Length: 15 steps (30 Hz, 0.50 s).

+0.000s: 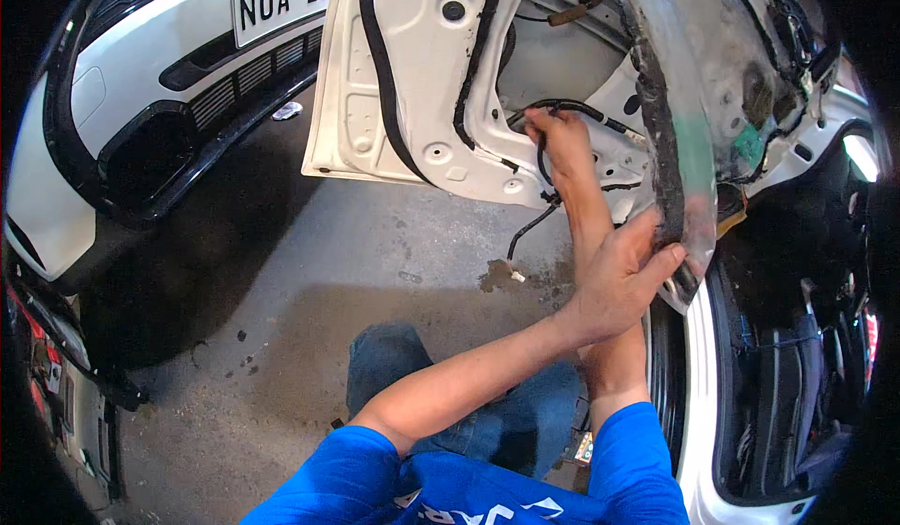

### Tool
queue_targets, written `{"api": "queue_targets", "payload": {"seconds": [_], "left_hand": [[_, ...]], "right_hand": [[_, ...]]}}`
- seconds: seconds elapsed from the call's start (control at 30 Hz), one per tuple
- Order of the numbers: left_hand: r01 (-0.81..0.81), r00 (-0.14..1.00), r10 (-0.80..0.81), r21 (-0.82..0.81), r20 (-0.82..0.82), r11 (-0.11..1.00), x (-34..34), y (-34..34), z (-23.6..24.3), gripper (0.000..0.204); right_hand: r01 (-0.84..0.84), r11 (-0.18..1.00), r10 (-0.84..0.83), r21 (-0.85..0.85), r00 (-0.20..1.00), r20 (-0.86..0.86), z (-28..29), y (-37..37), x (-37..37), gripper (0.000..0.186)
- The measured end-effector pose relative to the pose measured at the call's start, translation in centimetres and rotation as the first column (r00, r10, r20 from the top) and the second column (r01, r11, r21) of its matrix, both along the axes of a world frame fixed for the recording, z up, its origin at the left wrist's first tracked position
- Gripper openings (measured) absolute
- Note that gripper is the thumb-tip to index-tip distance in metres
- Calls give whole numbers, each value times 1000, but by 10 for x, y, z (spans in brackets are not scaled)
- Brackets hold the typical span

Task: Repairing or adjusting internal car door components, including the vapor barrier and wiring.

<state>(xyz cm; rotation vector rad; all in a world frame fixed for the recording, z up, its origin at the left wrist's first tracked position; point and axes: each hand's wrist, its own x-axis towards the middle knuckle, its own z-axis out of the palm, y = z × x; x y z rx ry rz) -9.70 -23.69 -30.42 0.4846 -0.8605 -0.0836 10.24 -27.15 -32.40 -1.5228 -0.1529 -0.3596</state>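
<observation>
A white car door stands open in front of me, its inner metal bare. My left hand crosses over my right forearm and pinches the lower edge of a clear plastic door liner. Black sealant runs along that liner, which is peeled back to the right. Farther up, my right hand has its fingers closed on a black wiring harness at the door's opening. A branch of the harness hangs below the door and ends in a small white connector. The right fingertips are partly hidden.
At the left stands another white car's front bumper. To the right are the white door sill and the dark car interior. Beneath lies a stained grey floor. My bent knees are below my arms.
</observation>
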Motion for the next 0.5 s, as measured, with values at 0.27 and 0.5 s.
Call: {"api": "queue_targets", "payload": {"seconds": [0.27,0.5], "left_hand": [[11,999,-11,12,-31,1000,-8,5,6,33],[-64,997,65,46,-34,997,-7,16,-5,31]], "right_hand": [[-140,984,146,109,988,-50,13,2,11,14],[-153,914,122,-376,987,-105,21,-38,-40,21]]}}
